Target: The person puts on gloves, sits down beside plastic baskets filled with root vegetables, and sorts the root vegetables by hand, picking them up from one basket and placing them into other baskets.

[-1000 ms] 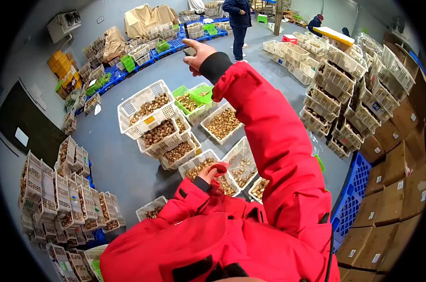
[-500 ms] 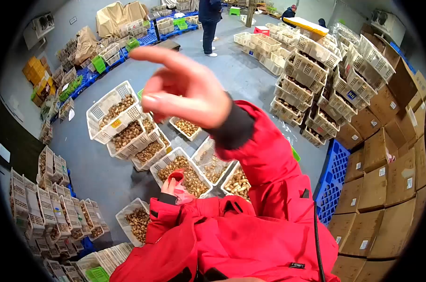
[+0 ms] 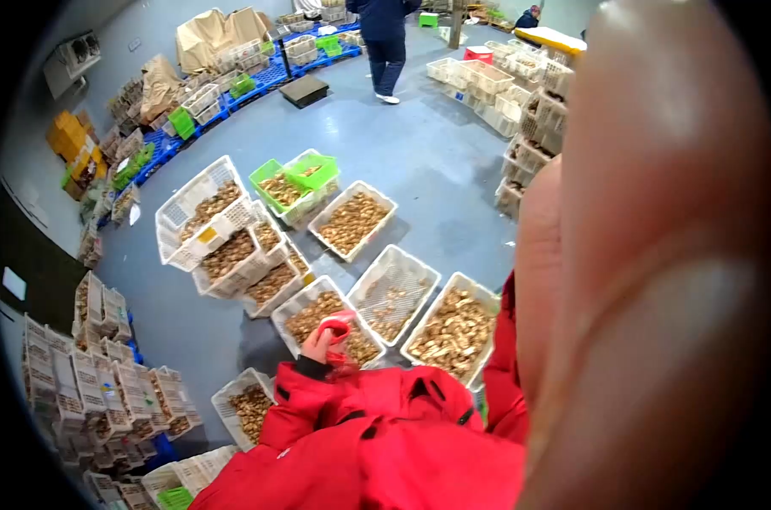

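Because the bare right hand [image 3: 657, 221] looms blurred against the camera, how its fingers stand cannot be told, nor whether they hold anything; it is well apart from the bare left hand [image 3: 316, 347], which is closed around a limp, pinkish-red, glove-like piece [image 3: 340, 328]. That piece shows over a white, perforated plastic crate [image 3: 294, 300] of small brown lumps [image 3: 313, 314], though contact with them is unclear. A loosened grip could, I judge, drop it among them, and a careless swing of the puffy red fabric sleeve [image 3: 296, 408] might snag a rim. With so much hidden by the right hand, something on that side could be bumped unseen. Off to the left, a white latticed crate [image 3: 184, 252] sits askew atop others, so a knock might tip it and scatter its load across the smooth, glossy blue-grey floor [image 3: 317, 140]. Nearer, paler golden, curved chunks [image 3: 453, 331] fill a rectangular white crate [image 3: 479, 291], while between the two lies a mesh-bottomed white crate [image 3: 400, 276], thinly strewn.
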### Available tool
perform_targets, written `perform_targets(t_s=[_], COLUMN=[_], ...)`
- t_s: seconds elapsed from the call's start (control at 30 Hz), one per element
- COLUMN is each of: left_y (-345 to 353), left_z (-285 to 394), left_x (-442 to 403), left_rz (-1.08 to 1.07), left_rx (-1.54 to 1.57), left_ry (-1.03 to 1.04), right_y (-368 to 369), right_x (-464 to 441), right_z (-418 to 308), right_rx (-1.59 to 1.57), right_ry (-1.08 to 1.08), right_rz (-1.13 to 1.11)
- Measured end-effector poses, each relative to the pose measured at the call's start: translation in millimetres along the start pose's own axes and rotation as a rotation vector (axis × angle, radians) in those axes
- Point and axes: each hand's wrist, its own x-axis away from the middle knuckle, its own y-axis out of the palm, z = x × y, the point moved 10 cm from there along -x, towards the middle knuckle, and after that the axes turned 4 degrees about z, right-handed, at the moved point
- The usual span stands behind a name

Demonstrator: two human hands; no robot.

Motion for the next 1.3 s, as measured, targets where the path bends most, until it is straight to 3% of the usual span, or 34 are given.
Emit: perform_targets(t_s=[0.07, 0.1, 0.13, 0.27, 0.47, 0.5, 0.57, 0.6, 0.63, 0.7, 0.77, 0.83, 0.9, 0.97, 1.17, 1.3], left_y=[4, 14, 11, -13, -21, -12, -16, -33, -32, -30, -24, -13, -12, -11, -1, -3], left_z=[19, 31, 32, 12, 36, 35, 69, -16, -7, 14, 20, 40, 41, 44, 29, 31], left_x=[1, 15, 19, 14, 9, 5, -21, -13, -3, 10, 2, 5, 2, 0, -12, -16], left_rz=[-0.032, -0.006, 0.022, 0.065, 0.054, 0.060, 0.078, 0.100, 0.131, 0.084, 0.093, 0.059, 0.085, 0.153, 0.127, 0.099], left_rx=[0.147, 0.324, 0.329, 0.224, 0.130, 0.297, -0.068, 0.143, 0.159, 0.137, 0.153, 0.219, 0.244, 0.246, 0.174, 0.211], left_ry=[-0.069, -0.360, -0.401, -0.237, -0.086, -0.351, 0.276, -0.118, -0.099, -0.284, -0.177, -0.175, -0.123, -0.056, -0.119, -0.162], right_y=[-3, -5, -6, -9, -8, -9, -13, -15, -17, -32, -40, -54, -57, -50, -20, -8], right_x=[1, 3, 2, -6, -18, -17, -12, -7, 1, 28, 66, 119, 164, 185, 193, 189], right_z=[13, 17, 18, 24, 28, 32, 45, 55, 71, 120, 187, 253, 299, 317, 323, 312], right_rx=[-0.009, -0.028, -0.048, -0.090, -0.154, -0.161, -0.156, -0.157, -0.152, -0.128, -0.094, 0.035, 0.164, 0.490, 0.900, 0.981], right_ry=[0.036, 0.039, 0.037, 0.024, 0.025, 0.040, 0.087, 0.128, 0.195, 0.397, 0.690, 0.769, 0.800, 0.835, 0.441, 0.370], right_rz=[-0.012, -0.016, -0.019, -0.001, 0.032, 0.044, 0.068, 0.096, 0.137, 0.251, 0.333, 0.461, 0.471, 0.364, 0.196, 0.120])
